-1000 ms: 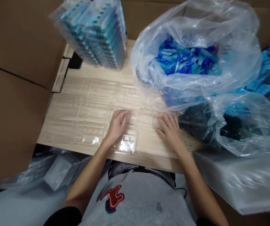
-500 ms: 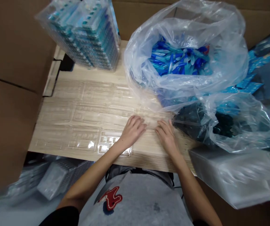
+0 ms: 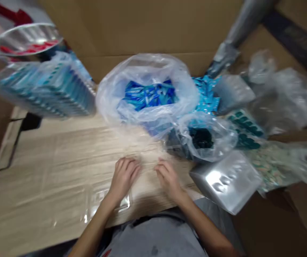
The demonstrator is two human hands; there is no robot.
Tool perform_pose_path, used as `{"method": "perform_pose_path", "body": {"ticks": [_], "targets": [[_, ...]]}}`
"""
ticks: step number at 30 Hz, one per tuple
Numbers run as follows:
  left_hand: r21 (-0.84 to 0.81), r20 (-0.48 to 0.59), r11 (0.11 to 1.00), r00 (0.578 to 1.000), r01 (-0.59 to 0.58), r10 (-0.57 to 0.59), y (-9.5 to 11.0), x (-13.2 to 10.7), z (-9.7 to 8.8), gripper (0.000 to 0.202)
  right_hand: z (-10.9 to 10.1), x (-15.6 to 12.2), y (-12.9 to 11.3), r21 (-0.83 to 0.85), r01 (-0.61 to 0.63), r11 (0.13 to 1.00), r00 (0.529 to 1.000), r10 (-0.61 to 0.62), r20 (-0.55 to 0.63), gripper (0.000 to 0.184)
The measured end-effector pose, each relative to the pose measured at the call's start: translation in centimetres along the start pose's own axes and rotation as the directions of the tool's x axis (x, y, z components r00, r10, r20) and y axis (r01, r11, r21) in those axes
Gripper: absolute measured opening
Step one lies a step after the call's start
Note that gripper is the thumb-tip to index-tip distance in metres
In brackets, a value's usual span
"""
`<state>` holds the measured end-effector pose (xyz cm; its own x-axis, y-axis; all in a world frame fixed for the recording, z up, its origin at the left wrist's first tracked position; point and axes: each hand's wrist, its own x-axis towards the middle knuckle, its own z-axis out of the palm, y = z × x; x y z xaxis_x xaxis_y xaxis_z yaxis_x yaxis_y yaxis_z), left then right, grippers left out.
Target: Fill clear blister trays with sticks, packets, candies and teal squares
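My left hand (image 3: 124,175) rests low over the wooden table with its fingers loosely bent and apart, near a clear plastic blister tray (image 3: 95,194) that lies flat partly under my forearm. To its right, my right hand (image 3: 168,178) has its fingers a little spread, pointing toward the left hand. Nothing shows in either hand, though blur softens the fingertips. Several more clear trays lie side by side on the table (image 3: 62,221), faint against the wood. Beyond the hands stands a clear bag (image 3: 110,92) of blue pen-shaped pieces (image 3: 149,94).
Filled blue trays (image 3: 51,89) are stacked at the back left, before a metal bowl (image 3: 27,35) with red pieces. A smaller bag (image 3: 223,139) holds dark pieces. At right lie a stack of clear plastic (image 3: 231,182) and dark green pieces (image 3: 244,130). Cardboard (image 3: 153,28) walls the back.
The view has tilted up and swung right, bringing the bowl and the right-side items into sight. Both hands stay close together over the table, with little visible change in their pose.
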<state>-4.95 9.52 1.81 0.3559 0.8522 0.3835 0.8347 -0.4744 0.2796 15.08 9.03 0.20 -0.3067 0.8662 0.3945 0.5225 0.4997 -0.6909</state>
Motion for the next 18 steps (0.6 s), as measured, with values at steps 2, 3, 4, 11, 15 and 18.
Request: {"method": "perform_pose_path", "body": {"ticks": [2,3,4,11,15,18], "targets": [[-0.117,-0.014,0.993,1.0,-0.013,0.011,0.8,0.1,-0.3,0.015,-0.9,-1.2,-2.0,0.02,-0.006,1.0,1.0,0.006,-0.025,0.026],[-0.171,-0.012,0.985,1.0,-0.03,0.028,1.2,0.3,-0.4,0.015,-1.3,-1.7,-2.8,0.031,0.002,1.0,1.0,-0.001,-0.03,0.025],[-0.217,-0.008,0.975,0.999,-0.052,0.051,1.8,0.5,-0.5,0.015,-1.6,-2.1,-3.6,0.04,0.013,0.999,0.999,-0.012,-0.035,0.024],[-0.348,-0.017,0.923,0.985,-0.164,0.169,5.7,5.0,-2.5,0.014,-4.6,-4.6,-6.0,0.022,0.027,0.999,0.992,-0.024,-0.126,0.026],[-0.255,-0.059,0.938,0.972,-0.235,0.227,7.2,8.0,-1.6,0.014,-6.4,-6.2,-5.9,0.018,-0.01,1.0,0.992,0.013,-0.127,0.035],[0.012,-0.091,0.909,0.905,-0.416,0.415,8.8,9.6,1.5,0.024,-6.6,-7.9,-4.8,-0.002,-0.04,0.999,0.994,0.04,-0.101,0.03]]}}
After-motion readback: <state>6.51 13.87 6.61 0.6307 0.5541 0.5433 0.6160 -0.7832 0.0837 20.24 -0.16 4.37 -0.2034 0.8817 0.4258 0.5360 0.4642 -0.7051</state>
